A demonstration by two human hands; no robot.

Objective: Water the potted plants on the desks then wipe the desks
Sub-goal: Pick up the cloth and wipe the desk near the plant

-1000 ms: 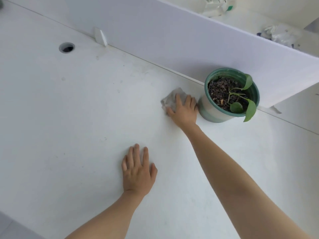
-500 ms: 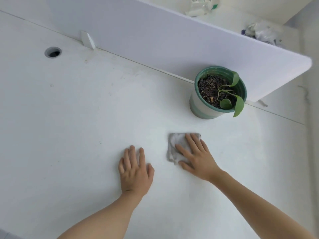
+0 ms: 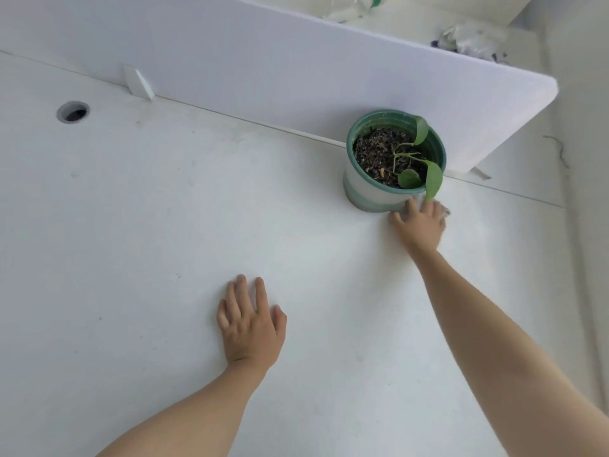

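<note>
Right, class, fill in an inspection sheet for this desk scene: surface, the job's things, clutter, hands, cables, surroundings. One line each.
Surface: white desk, faint specks and smudges; round hole near the back.
Job's things: plant pot upright by the partition; grey cloth mostly hidden under the right hand.
Clutter: nothing seen on this desk.
Hands: left hand flat on the desk, fingers straight; right hand presses the cloth at the pot's base, blurred.
Cables: nothing seen.
Surroundings: white partition; beyond it, crumpled wrapping on another surface.
</note>
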